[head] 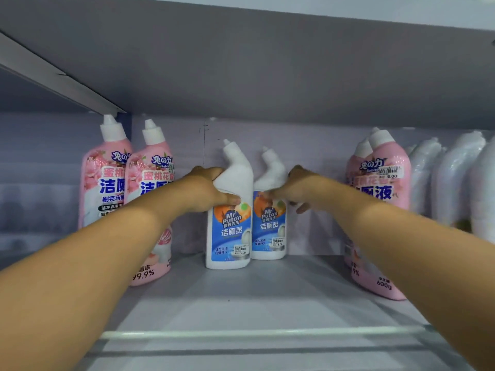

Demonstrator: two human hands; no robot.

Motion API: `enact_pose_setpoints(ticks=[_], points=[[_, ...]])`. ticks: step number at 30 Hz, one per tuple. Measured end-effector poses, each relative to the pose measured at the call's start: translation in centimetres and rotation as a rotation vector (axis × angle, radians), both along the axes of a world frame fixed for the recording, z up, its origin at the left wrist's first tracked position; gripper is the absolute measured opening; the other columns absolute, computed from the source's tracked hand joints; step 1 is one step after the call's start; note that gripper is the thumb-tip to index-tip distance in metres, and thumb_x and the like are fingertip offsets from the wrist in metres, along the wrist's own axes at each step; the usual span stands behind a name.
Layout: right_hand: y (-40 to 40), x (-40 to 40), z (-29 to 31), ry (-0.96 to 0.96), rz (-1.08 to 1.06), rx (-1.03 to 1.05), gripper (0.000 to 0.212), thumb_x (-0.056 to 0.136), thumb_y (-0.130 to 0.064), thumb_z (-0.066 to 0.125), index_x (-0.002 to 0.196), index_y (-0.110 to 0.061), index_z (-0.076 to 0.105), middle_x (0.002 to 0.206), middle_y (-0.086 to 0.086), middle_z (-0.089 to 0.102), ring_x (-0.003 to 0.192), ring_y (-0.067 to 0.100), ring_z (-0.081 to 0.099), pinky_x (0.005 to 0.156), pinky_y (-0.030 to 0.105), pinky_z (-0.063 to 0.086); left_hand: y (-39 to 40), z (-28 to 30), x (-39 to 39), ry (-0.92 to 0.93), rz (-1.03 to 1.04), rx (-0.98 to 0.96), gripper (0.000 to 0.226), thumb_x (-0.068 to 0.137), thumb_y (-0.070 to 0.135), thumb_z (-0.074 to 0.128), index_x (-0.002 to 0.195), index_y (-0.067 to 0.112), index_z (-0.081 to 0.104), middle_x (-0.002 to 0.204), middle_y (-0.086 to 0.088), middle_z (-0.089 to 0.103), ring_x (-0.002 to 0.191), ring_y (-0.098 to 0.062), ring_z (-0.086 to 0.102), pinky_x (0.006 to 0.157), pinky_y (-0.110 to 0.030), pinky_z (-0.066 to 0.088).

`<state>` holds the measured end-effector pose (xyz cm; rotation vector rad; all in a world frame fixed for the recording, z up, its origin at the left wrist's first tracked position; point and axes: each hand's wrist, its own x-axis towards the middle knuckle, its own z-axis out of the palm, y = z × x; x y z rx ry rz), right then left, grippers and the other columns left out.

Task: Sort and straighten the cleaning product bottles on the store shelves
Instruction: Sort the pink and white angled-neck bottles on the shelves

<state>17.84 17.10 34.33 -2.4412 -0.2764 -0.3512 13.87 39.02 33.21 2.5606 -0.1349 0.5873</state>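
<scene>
Straightening is under way; each white bottle [231, 210] [269, 223] is clasped at the shoulder by one hand [207, 191] [296, 187]; they should next be squared, labels forward, on the shelf [241, 298].

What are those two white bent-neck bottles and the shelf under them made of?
The white bent-neck bottles look like matte, opaque moulded plastic: a soft dull surface and one-piece angled necks, with glossy printed labels. The left hand grips one, the right hand the other. The shelf seems to be painted metal, smooth and faintly reflective, though that is less certain.

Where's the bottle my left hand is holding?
Head view, shelf centre: the left white Mr Puton bottle, beside its twin, right of the pink bottles.
</scene>
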Motion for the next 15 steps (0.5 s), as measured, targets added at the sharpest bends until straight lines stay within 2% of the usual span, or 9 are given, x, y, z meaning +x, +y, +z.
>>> enact_pose_setpoints(ticks=[2,5,9,12,15], points=[[0.3,1.2,-1.9,0.084,0.033,0.095,0.064,0.075,-0.04,0.088,0.115,-0.012,0.047,0.112,0.007,0.068,0.099,0.026,0.068,0.083,0.048,0.061,-0.2,-0.3,0.0,0.02,0.026,-0.053,0.069,0.082,0.046,0.082,0.141,0.032,0.05,0.124,-0.003,0.066,0.097,-0.021,0.069,0.077,-0.031,0.057],[0.7,2.7,-3.6,0.114,0.068,0.187,0.071,0.07,-0.034,0.093,0.121,-0.013,0.048,0.111,0.006,0.07,0.094,0.025,0.072,0.078,0.051,0.063,-0.3,-0.9,0.1,0.068,-0.01,-0.22,0.061,0.087,0.032,0.08,0.139,0.032,0.048,0.112,-0.003,0.072,0.089,-0.023,0.075,0.079,-0.047,0.064],[0.8,3.2,-4.1,0.109,0.101,0.248,0.066,0.072,-0.028,0.092,0.118,-0.014,0.047,0.108,0.007,0.07,0.089,0.026,0.074,0.075,0.053,0.063,-0.2,-1.4,0.2,0.052,-0.036,-0.31,0.056,0.09,0.028,0.078,0.137,0.037,0.049,0.102,0.002,0.073,0.083,-0.019,0.075,0.072,-0.045,0.064],[0.9,3.4,-4.1,0.099,0.105,0.24,0.072,0.075,-0.025,0.089,0.125,-0.013,0.038,0.115,0.009,0.063,0.092,0.029,0.073,0.073,0.054,0.063,0.1,-1.8,0.5,0.041,-0.061,-0.356,0.062,0.088,0.027,0.079,0.142,0.037,0.05,0.105,0.001,0.075,0.088,-0.022,0.076,0.079,-0.054,0.063],[0.7,3.8,-4.3,0.121,0.122,0.236,0.068,0.081,-0.025,0.085,0.127,-0.013,0.036,0.119,0.01,0.063,0.094,0.028,0.073,0.076,0.051,0.063,0.1,-1.9,0.5,0.031,-0.07,-0.374,0.063,0.088,0.027,0.08,0.142,0.037,0.049,0.107,-0.001,0.074,0.09,-0.024,0.076,0.078,-0.055,0.063]])
